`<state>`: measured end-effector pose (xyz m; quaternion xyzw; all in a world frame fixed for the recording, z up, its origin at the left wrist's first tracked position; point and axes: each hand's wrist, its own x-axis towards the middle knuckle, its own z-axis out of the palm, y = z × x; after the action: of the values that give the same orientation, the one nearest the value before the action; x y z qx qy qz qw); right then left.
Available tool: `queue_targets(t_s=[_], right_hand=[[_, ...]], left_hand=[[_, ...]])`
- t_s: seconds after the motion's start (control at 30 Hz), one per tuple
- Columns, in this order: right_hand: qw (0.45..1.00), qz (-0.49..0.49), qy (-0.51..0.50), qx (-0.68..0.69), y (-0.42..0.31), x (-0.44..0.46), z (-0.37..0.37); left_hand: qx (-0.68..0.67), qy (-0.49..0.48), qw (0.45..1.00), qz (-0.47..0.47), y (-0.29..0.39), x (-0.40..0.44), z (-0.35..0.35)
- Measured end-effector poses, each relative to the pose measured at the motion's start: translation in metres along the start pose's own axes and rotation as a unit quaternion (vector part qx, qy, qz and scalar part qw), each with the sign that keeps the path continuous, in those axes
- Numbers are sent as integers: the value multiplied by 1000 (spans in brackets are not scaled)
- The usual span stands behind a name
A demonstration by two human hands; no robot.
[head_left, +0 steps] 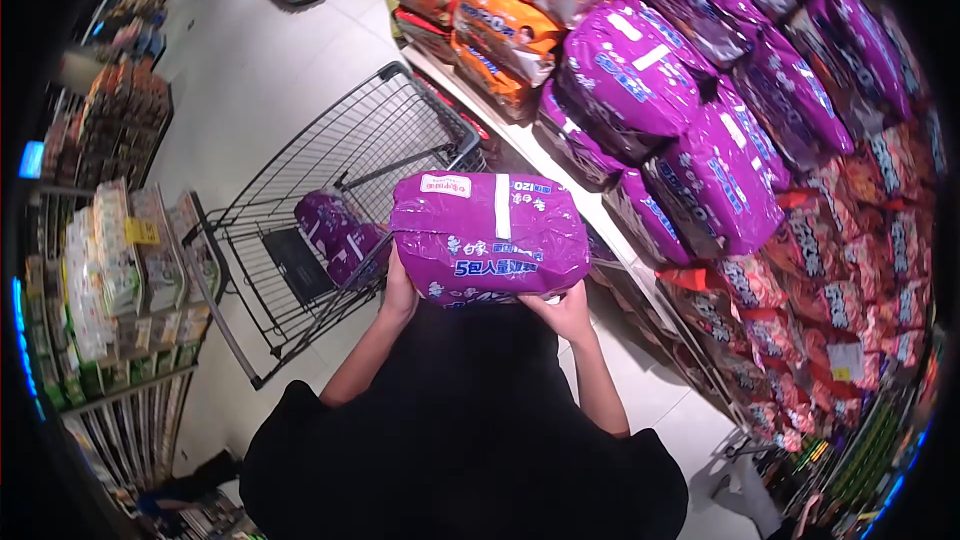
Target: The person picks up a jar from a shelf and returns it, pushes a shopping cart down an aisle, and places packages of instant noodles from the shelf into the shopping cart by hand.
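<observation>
Two-handed grip, spread to pkg width: L hand (401, 290) & R hand (563, 314) hold purple pkg (490, 232) by its lower L & R, in front of torso (468, 430), btwn cart (295, 262) w/ similar pack (338, 236) & stocked shelf (528, 145).

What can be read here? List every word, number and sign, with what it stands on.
"5包…量贩装": held purple pack, one character uncertain.
"120": same pack, near its top edge.
"120": orange packs.
Too small or blurred to read surely: brand characters, shelved purple packs, red packs, yellow sign.
</observation>
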<state>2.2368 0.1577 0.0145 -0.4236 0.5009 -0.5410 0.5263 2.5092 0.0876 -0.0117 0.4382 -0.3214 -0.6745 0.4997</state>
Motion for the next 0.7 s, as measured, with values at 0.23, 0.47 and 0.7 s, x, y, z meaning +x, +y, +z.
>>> queue_targets(t_s=[0.23, 0.47, 0.7], right_hand=[[995, -6, -59, -74, -3, 32, 43], [989, 41, -110, -89, 19, 98, 113], [966, 103, -191, -139, 52, 185, 210]], left_hand=[[-2, 8, 999, 39, 13, -4, -39], [-85, 129, 988, -23, 36, 40, -109], [-72, 178, 977, -88, 26, 91, -242]])
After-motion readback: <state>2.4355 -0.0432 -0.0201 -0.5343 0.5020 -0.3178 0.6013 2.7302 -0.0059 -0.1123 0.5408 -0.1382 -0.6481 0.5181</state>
